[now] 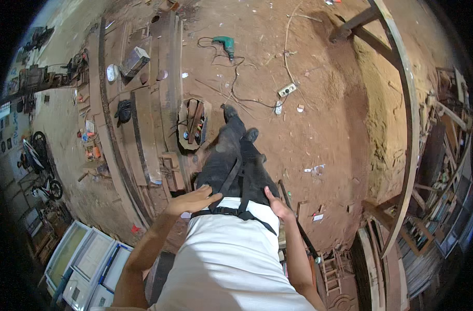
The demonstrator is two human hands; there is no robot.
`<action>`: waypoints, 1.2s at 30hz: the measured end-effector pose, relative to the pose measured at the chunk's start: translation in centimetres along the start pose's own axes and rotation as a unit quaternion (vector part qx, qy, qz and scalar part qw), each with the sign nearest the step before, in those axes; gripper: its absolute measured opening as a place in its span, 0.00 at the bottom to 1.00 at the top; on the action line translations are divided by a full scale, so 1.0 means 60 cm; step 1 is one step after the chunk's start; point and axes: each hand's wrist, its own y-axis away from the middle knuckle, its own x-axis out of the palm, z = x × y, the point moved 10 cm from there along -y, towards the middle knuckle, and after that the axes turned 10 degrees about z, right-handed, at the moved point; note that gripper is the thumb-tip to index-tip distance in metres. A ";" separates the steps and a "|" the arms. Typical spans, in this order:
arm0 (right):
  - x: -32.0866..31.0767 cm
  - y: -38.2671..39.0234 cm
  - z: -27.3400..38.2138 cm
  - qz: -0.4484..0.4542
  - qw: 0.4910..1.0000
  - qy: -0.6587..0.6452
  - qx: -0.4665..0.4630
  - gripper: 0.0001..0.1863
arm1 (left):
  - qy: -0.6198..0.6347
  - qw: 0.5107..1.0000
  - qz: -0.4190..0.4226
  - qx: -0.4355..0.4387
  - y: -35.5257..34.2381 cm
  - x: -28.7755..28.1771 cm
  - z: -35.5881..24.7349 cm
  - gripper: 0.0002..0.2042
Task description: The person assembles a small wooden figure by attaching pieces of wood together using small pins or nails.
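Note:
My left hand [194, 200] lies against the waist at the left hip, its fingers stretched over the dark trousers [221, 160] beside a black strap. It holds nothing that I can see. A black waist belt with a buckle [227, 211] crosses my white shirt [231, 249]. At the other hip rests my right hand [279, 203], its thumb stretched out along the trousers and its other fingers mostly hidden. A dark rod [301, 228] runs close beside the right forearm.
A green power drill [224, 45] lies ahead on the dirt floor, its cord running near a white socket strip [287, 89]. An open container of tools [194, 124] stands left of my feet among long planks [109, 129]. A wooden frame [410, 103] rises at right.

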 end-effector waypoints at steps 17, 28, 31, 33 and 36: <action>-0.116 -0.033 0.182 -0.068 0.991 0.016 -0.117 0.57 | 0.213 0.964 -0.150 -0.050 0.010 -0.256 0.030 0.57; -0.183 0.132 0.375 -0.005 0.993 0.092 -0.078 0.45 | 0.345 0.930 -0.115 0.059 0.053 -0.331 0.037 0.54; -0.198 0.181 0.459 0.059 0.970 0.213 -0.102 0.40 | 0.365 0.908 -0.132 0.158 0.092 -0.340 0.041 0.45; -0.243 0.221 0.538 0.005 0.988 0.082 -0.132 0.31 | 0.335 0.908 -0.181 0.173 0.188 -0.357 0.034 0.37; -0.344 0.190 0.668 -0.040 0.963 0.071 -0.258 0.24 | 0.422 0.829 -0.190 0.314 0.244 -0.411 0.080 0.26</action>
